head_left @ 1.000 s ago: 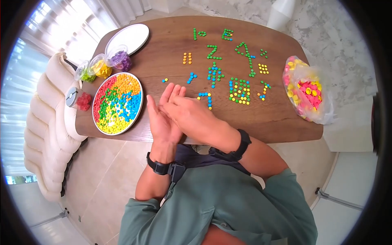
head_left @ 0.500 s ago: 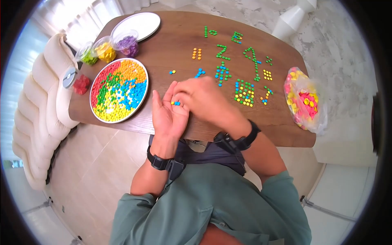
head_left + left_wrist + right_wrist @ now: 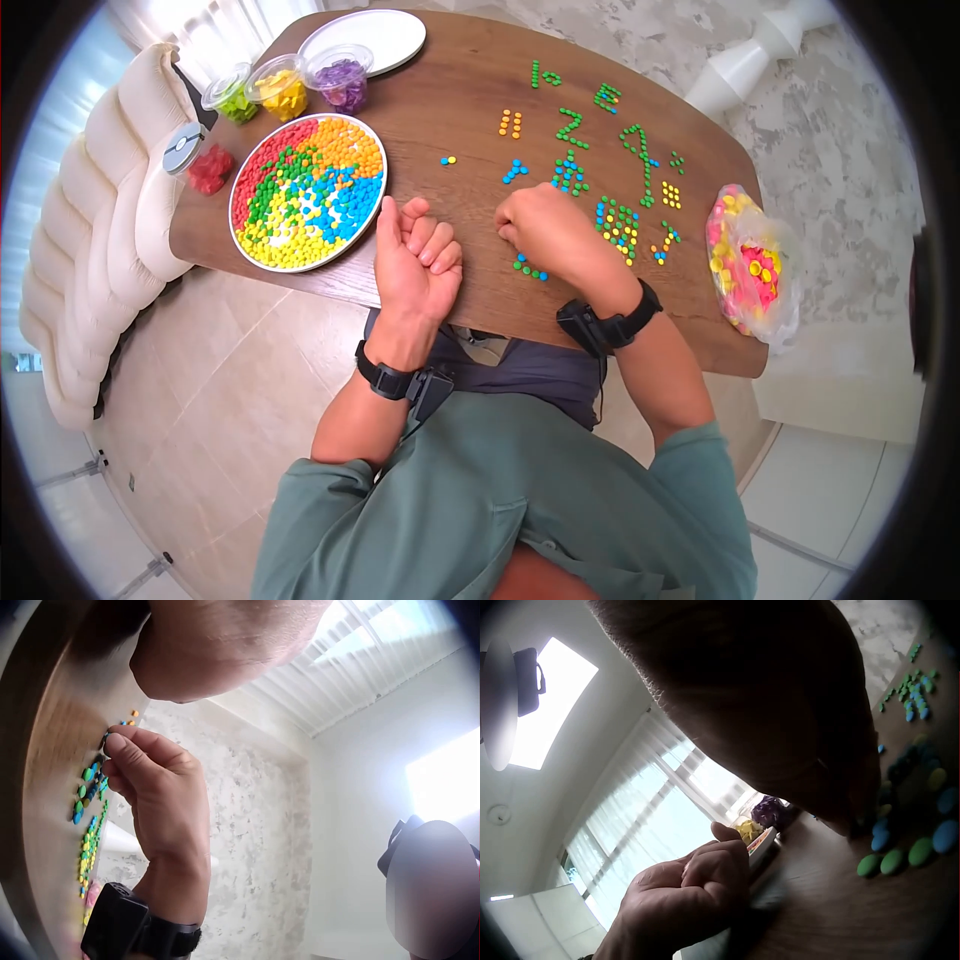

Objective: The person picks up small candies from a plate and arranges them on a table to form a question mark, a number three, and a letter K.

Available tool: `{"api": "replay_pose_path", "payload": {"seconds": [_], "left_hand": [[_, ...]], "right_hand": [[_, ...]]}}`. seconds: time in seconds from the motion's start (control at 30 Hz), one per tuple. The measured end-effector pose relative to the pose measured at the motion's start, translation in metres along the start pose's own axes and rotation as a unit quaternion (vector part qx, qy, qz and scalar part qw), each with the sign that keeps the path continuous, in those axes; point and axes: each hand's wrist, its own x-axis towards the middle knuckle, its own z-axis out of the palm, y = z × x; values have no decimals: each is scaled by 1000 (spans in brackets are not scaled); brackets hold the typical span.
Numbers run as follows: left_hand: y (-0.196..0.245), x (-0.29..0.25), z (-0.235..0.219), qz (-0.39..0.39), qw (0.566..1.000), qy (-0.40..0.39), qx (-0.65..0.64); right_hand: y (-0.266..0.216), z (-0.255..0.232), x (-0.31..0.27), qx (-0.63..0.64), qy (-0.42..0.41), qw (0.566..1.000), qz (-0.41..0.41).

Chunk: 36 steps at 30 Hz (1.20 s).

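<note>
My left hand [image 3: 418, 255] is palm up near the table's front edge, its fingers curled over the palm and hiding the candies there. Thumb and forefinger of my right hand [image 3: 548, 230] pinch a small candy low over the tabletop; the left wrist view shows just a sliver of it at the fingertips. Close below that hand runs a row of green and blue candies [image 3: 530, 269], partly covered by it. The right wrist view shows green candies [image 3: 892, 861] and a blue candy [image 3: 946, 836] there at close range.
A round plate [image 3: 290, 269] of colour-sorted candies stands left of my hands. Behind it are tubs with green, yellow and purple contents [image 3: 341, 88], a red-filled jar [image 3: 209, 168] and a white plate [image 3: 385, 35]. Candy figures [image 3: 571, 127] spread rightward toward a plastic bag [image 3: 740, 260].
My right hand has left the left palm and moved right, down to the candy row. The left fingers have curled over the yellow and blue candies seen in the palm before.
</note>
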Motion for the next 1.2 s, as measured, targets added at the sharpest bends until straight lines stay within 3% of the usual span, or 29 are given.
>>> {"api": "replay_pose_path", "payload": {"seconds": [0.17, 0.33, 0.87, 0.97, 1.2], "left_hand": [[0, -1, -1, 6, 1000, -19, 4], [-1, -1, -1, 8, 1000, -27, 11], [-1, 1, -5, 8, 999, -45, 21], [-3, 1, -1, 19, 999, 5, 30], [2, 1, 1, -6, 993, -14, 117]], "right_hand": [[2, 0, 2, -39, -1, 999, -23], [10, -17, -1, 103, 10, 994, 45], [9, 5, 16, 45, 57, 997, -6], [5, 4, 17, 51, 72, 996, -17], [0, 7, 26, 26, 19, 999, 5]]}}
